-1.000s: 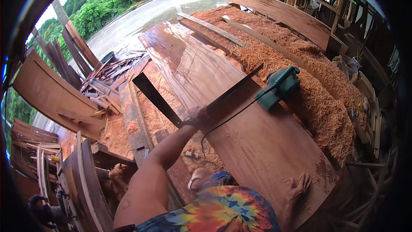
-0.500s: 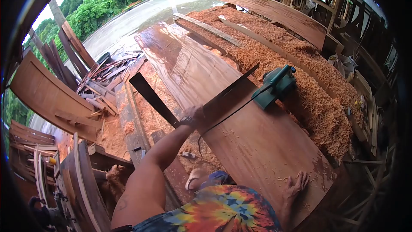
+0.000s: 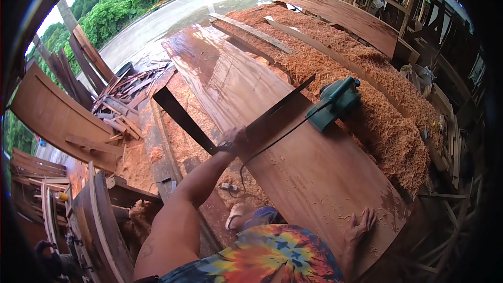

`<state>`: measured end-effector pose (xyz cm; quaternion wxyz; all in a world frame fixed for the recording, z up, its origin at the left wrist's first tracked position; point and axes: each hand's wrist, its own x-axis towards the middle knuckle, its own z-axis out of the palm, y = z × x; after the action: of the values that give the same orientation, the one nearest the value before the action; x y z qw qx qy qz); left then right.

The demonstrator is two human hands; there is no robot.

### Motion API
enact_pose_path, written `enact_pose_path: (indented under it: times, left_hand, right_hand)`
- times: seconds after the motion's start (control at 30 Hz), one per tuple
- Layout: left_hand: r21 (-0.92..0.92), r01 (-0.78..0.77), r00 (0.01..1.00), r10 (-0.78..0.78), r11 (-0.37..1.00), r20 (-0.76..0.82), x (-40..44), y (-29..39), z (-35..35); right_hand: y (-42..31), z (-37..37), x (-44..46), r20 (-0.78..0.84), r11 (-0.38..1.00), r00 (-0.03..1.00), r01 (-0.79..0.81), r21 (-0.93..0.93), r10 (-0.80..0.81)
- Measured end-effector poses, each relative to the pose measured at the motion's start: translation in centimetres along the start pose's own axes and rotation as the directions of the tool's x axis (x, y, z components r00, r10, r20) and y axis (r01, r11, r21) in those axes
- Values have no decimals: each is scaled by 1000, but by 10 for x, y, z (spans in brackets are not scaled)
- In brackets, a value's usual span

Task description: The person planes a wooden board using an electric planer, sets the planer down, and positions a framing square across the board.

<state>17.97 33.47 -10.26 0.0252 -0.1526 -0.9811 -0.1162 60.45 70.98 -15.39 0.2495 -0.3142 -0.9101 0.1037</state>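
A long, wide wooden plank point(image 3: 309, 178) stretches away in front of me, with damp dark patches and shavings on its surface. My left hand point(image 3: 236, 139) is closed around the corner of a dark framing square point(image 3: 182, 119). One leg of the square lies across the plank, while the other sticks out past its left edge. My right hand point(image 3: 359, 225) rests flat on the near part of the plank, fingers spread, holding nothing. A green electric planer point(image 3: 335, 102) sits by the plank's right edge, its black cord running back across the wood toward my left hand.
A large heap of orange shavings point(image 3: 387, 136) lies right of the plank, with long boards point(image 3: 335, 55) across it. Scrap wood point(image 3: 131, 91) is piled at the left, beside a leaning panel point(image 3: 63, 118). A power socket block point(image 3: 229, 186) lies by my foot.
The view has shifted slightly. My left hand with the framing square and my right hand on the plank stay in nearly the same places.
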Motion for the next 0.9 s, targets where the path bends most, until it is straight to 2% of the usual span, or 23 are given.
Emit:
enact_pose_path:
  times: [0.3, 0.4, 0.7, 0.9]
  left_hand:
    - [-7, -37, 999, 36, 999, -39, -3, 0, 0]
    - [-2, -13, 1000, 13, 1000, 19, -3, 4, -5]
    - [-3, 20, 1000, -20, 1000, 6, -5, 10, -10]
    - [10, -27, 1000, 27, 1000, -10, -3, 5, -6]
  right_hand:
    - [-14, -14, 4, 38, 999, 999, -21, -34, 22]
    - [-14, -15, 3, 38, 999, 999, -24, -31, 25]
    - [-9, -8, 3, 21, 1000, 999, -24, -1, 24]
    - [-8, -8, 2, 23, 1000, 999, -24, -8, 24]
